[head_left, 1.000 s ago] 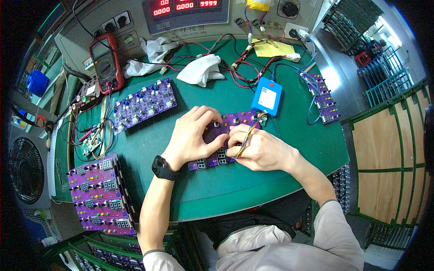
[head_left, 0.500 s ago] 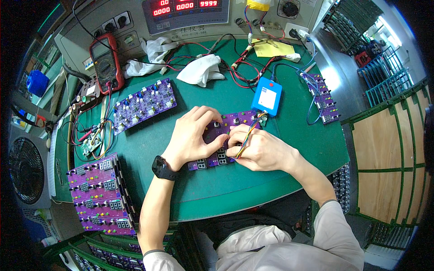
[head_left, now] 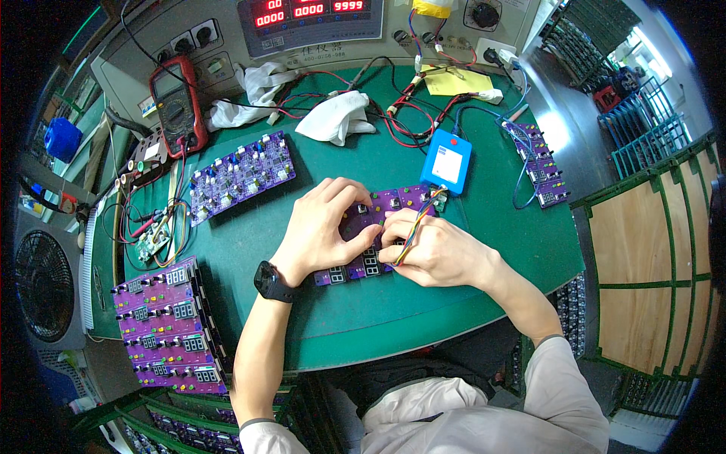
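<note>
A purple circuit board (head_left: 370, 262) with digit displays and small buttons lies on the bench in front of me, partly covered by both hands. My left hand (head_left: 327, 225) is curled over its left part, fingers at the far side and thumb on the face, holding the board. Over the board's right part, my right hand (head_left: 437, 246) is closed on a bundle of multicoloured wires (head_left: 412, 231). What sits at its fingertips is hidden. These wires lead up to a blue box (head_left: 447, 161) with a red button, just beyond the board.
Stacked purple boards (head_left: 162, 325) stand at the left edge, another board (head_left: 242, 175) behind them, one more (head_left: 541, 166) at far right. A red multimeter (head_left: 178, 106), white cloths (head_left: 335, 119) and tangled red leads (head_left: 408, 136) lie along the back of the green bench (head_left: 340, 333).
</note>
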Tool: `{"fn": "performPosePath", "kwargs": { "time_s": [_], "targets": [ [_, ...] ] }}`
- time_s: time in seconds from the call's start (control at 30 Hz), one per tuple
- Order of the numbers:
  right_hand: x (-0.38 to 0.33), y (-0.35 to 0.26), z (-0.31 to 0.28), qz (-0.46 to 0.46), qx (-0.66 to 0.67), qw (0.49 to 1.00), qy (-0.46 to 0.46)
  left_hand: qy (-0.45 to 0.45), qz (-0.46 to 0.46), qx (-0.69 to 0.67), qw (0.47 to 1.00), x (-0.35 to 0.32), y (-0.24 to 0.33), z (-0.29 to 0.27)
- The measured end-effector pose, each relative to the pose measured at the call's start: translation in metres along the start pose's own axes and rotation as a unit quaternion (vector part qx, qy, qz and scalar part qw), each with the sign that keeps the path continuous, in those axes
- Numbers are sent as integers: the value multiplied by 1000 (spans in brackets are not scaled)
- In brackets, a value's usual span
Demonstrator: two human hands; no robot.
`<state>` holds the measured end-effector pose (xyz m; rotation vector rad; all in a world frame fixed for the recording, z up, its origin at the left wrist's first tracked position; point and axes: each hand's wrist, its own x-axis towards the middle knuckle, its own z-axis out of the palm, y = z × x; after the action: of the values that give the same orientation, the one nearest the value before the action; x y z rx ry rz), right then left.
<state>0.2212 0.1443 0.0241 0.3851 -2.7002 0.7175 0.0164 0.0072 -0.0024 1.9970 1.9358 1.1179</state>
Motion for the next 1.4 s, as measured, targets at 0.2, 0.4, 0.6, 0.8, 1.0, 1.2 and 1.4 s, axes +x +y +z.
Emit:
{"fn": "performPosePath", "kwargs": {
  "time_s": [0.2,0.4,0.6,0.8,1.0,1.2,1.4],
  "targets": [
    [0,0,0,2,4,1000,1,-3,-2,-3,1000,0,1,-1],
    [-1,0,1,2,9,1000,2,-1,-2,-4,1000,0,1,-1],
    [-1,1,1,-3,8,1000,6,14,10,-1,1000,1,-1,2],
    [-3,4,3,2,13,1000,-3,32,26,4,999,0,-3,3],
    [-9,6,7,6,28,999,25,28,23,-2,999,0,-2,2],
    [-10,10,9,1,51,998,38,34,28,-3,999,0,-2,2],
    [-11,11,12,6,62,997,47,31,25,-1,999,0,-2,3]
  ]
}}
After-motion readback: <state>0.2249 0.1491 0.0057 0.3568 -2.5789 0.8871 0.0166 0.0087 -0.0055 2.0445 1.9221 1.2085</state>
